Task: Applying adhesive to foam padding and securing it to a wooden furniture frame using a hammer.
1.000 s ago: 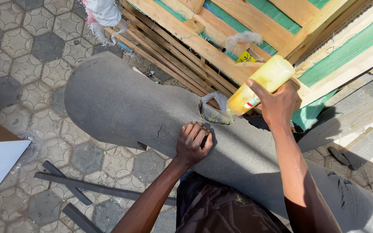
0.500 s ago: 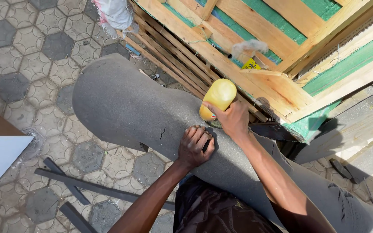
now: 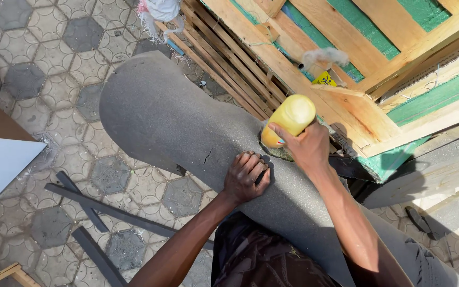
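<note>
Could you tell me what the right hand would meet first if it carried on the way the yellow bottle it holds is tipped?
Probably the grey foam sheet: the right hand tips the yellow bottle down at its edge.

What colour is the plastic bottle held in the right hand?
Yellow. The plastic bottle, held by the right hand, shows best in the head view.

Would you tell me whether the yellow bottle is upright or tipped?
Tipped: the yellow bottle slants, lower end on the grey sheet.

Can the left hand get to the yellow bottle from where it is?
Probably yes: the left hand rests on the grey sheet close beside the yellow bottle, with nothing between them, though the right hand already holds it.
</note>
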